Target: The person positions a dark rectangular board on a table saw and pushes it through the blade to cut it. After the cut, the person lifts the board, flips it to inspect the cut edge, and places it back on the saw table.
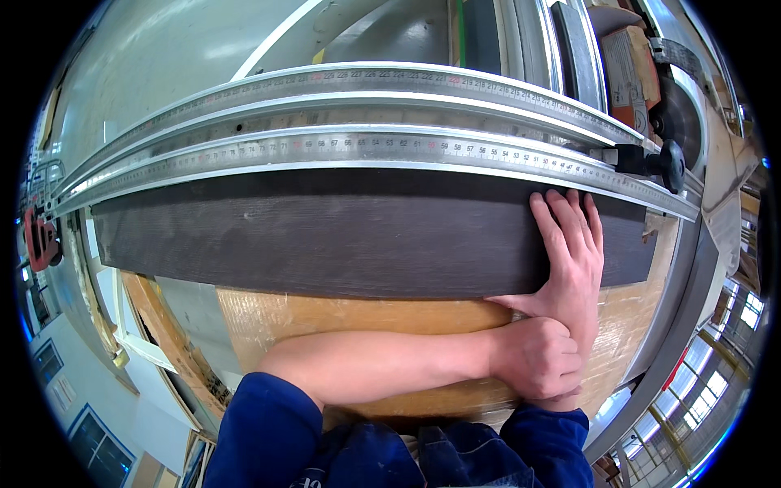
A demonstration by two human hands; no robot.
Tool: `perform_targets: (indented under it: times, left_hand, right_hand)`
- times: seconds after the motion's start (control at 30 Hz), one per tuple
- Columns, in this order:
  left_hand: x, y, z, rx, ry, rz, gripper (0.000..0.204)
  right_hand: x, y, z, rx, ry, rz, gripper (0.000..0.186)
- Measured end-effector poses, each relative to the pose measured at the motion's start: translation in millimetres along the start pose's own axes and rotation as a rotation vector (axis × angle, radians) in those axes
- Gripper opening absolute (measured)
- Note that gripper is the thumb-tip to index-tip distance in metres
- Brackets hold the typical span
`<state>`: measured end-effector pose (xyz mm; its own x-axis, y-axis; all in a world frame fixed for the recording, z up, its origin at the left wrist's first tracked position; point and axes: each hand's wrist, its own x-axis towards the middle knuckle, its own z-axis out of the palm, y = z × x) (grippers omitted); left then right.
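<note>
A long dark brown board [350, 232] with a fine wood-grain look lies crosswise in front of me, its far edge against a metal rail. My right hand [573, 256] presses on the board near its right end, fingers stretched toward the rail and thumb out to the left along the near edge. Across my right wrist lies my left hand [538, 358], closed in a fist. Its fingertips are hidden, so anything inside them cannot be made out. The metal rail [342, 146] carries ruler scales and bows across the view beyond the board.
A black clamp stop with a knob [651, 161] sits at the rail's right end. Behind it are a round saw blade [682, 118] and a cardboard box [633, 77]. Under the board is a wrapped tan surface [277, 317]. A red handle [39, 240] shows far left.
</note>
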<state>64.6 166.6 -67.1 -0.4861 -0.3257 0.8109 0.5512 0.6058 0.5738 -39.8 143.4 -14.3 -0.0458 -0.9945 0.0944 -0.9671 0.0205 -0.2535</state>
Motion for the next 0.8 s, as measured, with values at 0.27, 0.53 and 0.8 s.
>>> perform_targets:
  times: [0.27, 0.53, 0.8]
  left_hand:
    - [2, 1, 0, -0.012, 0.004, -0.056, 0.029]
    - [4, -1, -4, -0.041, -0.111, -0.139, 0.040]
    - [8, 2, -6, -0.009, -0.147, -0.135, 0.043]
  right_hand:
    - [-2, 13, 3, 0.022, 0.053, -0.066, 0.110]
    - [-13, 19, 14, 0.028, 0.192, -0.132, 0.090]
    - [-18, 19, 14, 0.092, 0.161, -0.095, 0.089]
